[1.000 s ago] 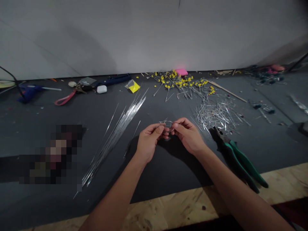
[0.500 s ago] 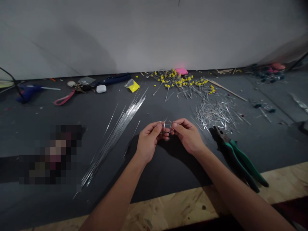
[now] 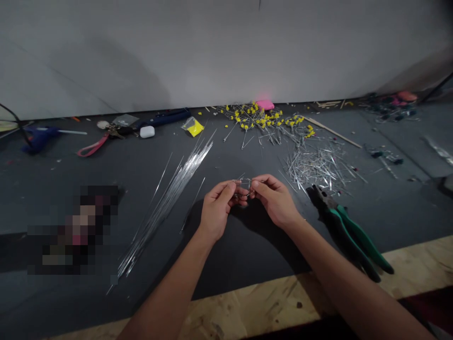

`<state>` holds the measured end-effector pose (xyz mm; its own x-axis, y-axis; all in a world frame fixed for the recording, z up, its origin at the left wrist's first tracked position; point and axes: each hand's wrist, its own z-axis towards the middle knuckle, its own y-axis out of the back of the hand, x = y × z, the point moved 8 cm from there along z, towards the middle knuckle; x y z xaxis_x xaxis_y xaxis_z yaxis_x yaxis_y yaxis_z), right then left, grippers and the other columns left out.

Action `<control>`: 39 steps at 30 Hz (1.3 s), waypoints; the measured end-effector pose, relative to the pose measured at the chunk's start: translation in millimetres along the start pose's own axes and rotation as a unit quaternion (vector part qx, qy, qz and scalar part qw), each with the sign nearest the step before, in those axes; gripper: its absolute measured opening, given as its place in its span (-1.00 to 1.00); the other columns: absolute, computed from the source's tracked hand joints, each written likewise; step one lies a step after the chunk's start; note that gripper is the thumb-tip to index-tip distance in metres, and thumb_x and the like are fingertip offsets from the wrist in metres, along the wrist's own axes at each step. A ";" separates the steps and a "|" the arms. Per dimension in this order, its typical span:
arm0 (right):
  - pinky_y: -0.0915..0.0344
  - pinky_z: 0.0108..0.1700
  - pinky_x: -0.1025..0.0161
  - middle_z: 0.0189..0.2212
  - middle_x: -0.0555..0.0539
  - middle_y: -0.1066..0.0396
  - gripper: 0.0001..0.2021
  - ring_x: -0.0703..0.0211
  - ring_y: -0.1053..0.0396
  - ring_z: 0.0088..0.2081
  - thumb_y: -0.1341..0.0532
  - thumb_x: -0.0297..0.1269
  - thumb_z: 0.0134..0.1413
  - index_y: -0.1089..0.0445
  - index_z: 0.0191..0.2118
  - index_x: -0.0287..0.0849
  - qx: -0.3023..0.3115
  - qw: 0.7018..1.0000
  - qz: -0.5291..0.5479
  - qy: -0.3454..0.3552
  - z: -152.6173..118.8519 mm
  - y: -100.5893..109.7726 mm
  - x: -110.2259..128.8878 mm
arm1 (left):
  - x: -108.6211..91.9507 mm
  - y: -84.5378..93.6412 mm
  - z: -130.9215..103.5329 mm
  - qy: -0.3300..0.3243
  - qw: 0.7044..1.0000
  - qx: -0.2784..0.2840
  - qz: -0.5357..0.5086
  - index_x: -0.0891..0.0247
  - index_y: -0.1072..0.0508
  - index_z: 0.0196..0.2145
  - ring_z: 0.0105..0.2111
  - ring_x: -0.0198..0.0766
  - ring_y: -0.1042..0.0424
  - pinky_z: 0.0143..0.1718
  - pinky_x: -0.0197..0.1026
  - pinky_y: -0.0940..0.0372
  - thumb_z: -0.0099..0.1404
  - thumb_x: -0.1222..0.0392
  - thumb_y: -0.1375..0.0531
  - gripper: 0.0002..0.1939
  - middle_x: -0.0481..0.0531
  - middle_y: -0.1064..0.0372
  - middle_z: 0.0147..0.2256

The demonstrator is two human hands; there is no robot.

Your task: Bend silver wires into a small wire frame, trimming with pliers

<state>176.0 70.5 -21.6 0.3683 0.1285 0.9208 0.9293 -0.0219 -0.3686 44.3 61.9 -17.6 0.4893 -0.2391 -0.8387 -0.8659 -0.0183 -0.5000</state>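
Between my hands is a thin silver wire bent into a small loop-like shape (image 3: 245, 180); its full form is partly hidden by fingers. My left hand (image 3: 220, 203) pinches one side of it between thumb and forefinger. On the other side, my right hand (image 3: 274, 196) grips it the same way. Left of my hands lies a long bundle of straight wires (image 3: 173, 198), with a single wire (image 3: 193, 203) closer in. To the right are a heap of short cut wires (image 3: 313, 165) and green-handled pliers (image 3: 348, 231).
Wires with yellow tips (image 3: 262, 115) are spread along the back, near a pink lump (image 3: 265, 105). A yellow packet (image 3: 193, 126), a white case (image 3: 147, 131), keys with a pink strap (image 3: 92, 146) and a blue glue gun (image 3: 40, 137) lie left. A wooden stick (image 3: 332, 132) is back right.
The bent wire has turned slightly between my fingers, and its loop shows more squarely. My hands stay almost in place; the whole view has shifted a little.
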 end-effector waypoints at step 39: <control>-0.24 -0.31 0.26 -0.55 0.07 -0.39 -0.85 0.30 -0.29 -0.46 -0.36 -0.19 -0.15 -0.50 -0.39 -0.09 -0.045 0.998 -0.038 0.000 -1.4 2.5 -3.1 | 0.8 4.6 1.1 -0.020 0.999 -0.026 0.021 0.26 -0.51 -0.30 -0.44 -0.34 -0.42 -0.40 -0.27 -0.32 0.13 0.09 -0.26 -0.78 0.00 -0.47 -0.43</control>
<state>177.2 68.7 -25.2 0.2967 0.1336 0.9456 0.9532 -0.1017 -0.2847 40.8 62.7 -20.9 0.4556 -0.2010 -0.8672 -0.8893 -0.0592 -0.4535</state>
